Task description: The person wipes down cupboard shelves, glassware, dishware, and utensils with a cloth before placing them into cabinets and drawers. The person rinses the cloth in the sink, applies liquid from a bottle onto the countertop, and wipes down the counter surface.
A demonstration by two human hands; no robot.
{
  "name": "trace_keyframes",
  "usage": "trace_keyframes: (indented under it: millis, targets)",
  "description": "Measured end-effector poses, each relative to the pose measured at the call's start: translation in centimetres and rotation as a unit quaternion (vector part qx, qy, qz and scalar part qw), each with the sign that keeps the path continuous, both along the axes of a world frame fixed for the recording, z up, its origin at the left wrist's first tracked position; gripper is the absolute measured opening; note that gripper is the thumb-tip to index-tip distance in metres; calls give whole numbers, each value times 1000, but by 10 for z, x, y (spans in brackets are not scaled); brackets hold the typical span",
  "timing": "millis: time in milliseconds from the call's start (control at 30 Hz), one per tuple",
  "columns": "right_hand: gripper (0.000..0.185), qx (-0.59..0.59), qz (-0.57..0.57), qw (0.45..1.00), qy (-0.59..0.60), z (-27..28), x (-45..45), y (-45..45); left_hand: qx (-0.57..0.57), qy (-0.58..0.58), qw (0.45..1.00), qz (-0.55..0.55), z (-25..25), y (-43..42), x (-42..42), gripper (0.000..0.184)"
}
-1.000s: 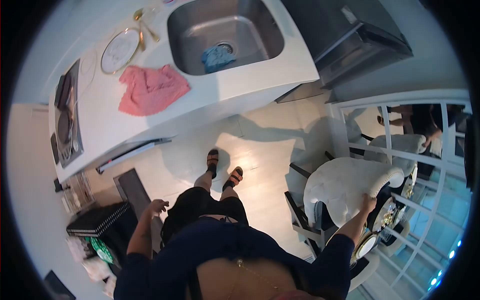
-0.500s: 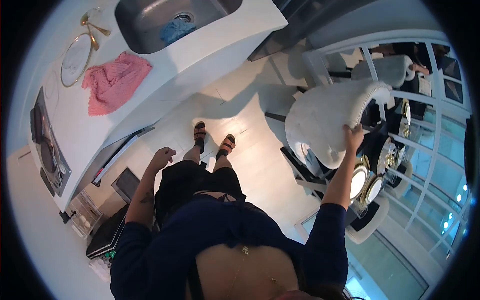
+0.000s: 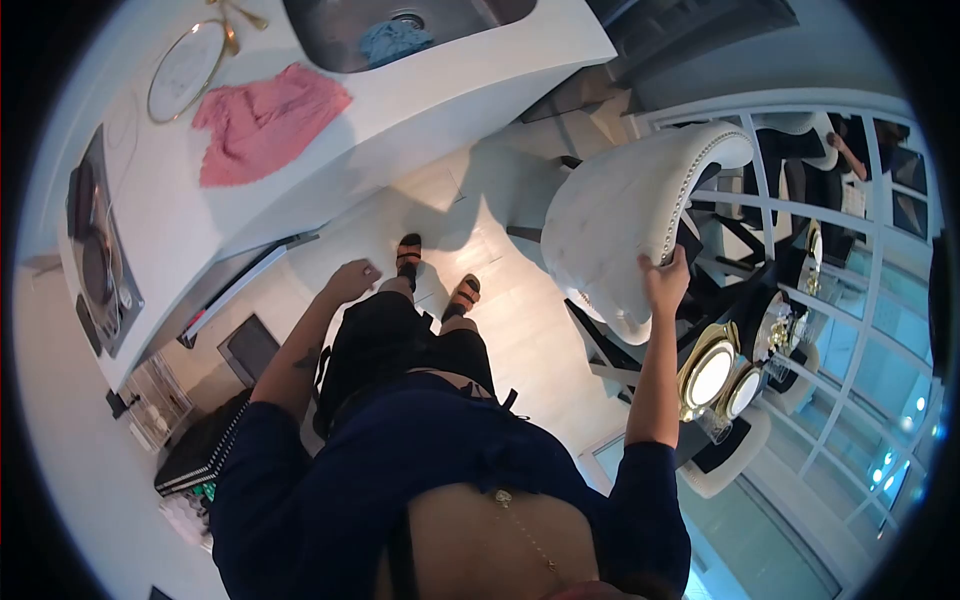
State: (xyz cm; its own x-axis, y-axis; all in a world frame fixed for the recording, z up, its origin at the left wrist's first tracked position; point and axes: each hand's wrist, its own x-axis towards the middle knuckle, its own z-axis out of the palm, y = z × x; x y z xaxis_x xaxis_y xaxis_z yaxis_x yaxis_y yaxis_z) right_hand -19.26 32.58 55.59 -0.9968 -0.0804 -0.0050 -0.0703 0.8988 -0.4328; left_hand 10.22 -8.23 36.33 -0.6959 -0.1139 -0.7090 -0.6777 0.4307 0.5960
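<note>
The sink (image 3: 475,14) holds a crumpled blue cloth (image 3: 395,43). The right hand (image 3: 665,280) grips the back of the white upholstered chair (image 3: 610,215), now farther from the gold-rimmed plates (image 3: 712,374); the left hand (image 3: 352,281) hangs free, loosely curled.

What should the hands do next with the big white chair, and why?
I'd probably bring the left hand over to the white chair's back too. Only the right hand is on its studded edge, while the left hangs away from it, seemingly holding nothing. Two hands might steady it better.
</note>
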Motion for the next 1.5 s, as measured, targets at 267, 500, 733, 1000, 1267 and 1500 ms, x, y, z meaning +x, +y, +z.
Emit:
trace_keyframes:
  millis: [267,500,733,1000,1267,1500]
  targets:
    - [47,-31,140,989,-42,-4,75,-14,209,194,953,102,100,150,-92,54]
    - [45,-105,297,946,-73,-2,159,-35,40,337,915,220,175,236,-105,89]
    - [43,-165,434,882,-81,-11,258,-81,-101,319,890,308,156,202,-9,100]
    - [48,-203,554,806,-45,-23,362,-130,-188,377,806,417,151,166,119,89]
    - [51,-159,630,756,-84,-17,397,-154,-262,325,764,491,152,151,177,84]
    - [39,-195,694,651,-238,-37,301,-98,-240,315,760,515,156,156,180,81]
